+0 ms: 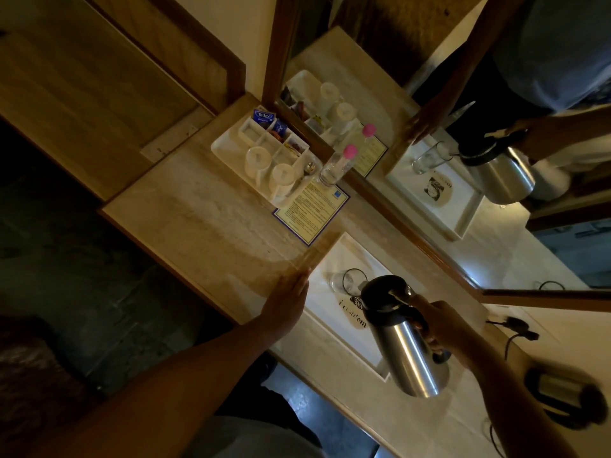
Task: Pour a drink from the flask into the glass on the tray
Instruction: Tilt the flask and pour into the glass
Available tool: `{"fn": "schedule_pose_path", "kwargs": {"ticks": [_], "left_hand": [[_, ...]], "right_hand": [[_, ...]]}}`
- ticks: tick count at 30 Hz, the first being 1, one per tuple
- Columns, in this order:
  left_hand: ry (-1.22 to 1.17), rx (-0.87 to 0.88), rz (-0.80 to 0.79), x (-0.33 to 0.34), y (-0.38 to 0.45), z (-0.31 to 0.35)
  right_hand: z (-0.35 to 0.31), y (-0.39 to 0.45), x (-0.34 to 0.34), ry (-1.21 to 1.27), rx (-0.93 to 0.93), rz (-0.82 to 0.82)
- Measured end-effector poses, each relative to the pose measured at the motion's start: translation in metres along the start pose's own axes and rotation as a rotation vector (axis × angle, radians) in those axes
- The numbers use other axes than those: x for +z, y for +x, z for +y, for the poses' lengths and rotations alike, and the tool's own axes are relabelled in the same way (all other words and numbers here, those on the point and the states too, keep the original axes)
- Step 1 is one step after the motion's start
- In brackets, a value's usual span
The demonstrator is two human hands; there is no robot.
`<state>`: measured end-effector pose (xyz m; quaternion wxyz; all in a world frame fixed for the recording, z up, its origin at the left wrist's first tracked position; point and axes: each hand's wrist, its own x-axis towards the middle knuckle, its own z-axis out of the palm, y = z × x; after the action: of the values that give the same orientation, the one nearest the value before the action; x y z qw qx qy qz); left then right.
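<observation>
A steel flask (408, 352) with a black lid is tilted over the white tray (334, 259), its spout right beside the rim of the clear glass (350, 280). My right hand (443, 328) grips the flask's handle. The glass stands upright on the tray near its left end. A round printed coaster (355, 317) lies on the tray under the flask's top. My left hand (287, 300) rests flat, fingers together, against the tray's wooden left edge and holds nothing. Whether liquid flows is too dim to tell.
A second white tray (228, 145) with two cups, tea sachets and a spoon sits further left on the counter. Beside it stand a pink-capped bottle (337, 165) and an info card (310, 209). A wall mirror (463, 133) runs along the back. An electric kettle (565, 396) stands at right.
</observation>
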<state>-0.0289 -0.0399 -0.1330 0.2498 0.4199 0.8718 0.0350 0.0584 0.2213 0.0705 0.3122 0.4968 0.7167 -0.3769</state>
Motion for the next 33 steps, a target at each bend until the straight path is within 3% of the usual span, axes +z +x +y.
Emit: {"fn": "schedule_pose_path", "kwargs": {"ticks": [33], "left_hand": [[0.004, -0.008, 0.002, -0.0001, 0.0003, 0.0003]], "right_hand": [[-0.0019, 0.0001, -0.0009, -0.029, 0.01, 0.015]]}}
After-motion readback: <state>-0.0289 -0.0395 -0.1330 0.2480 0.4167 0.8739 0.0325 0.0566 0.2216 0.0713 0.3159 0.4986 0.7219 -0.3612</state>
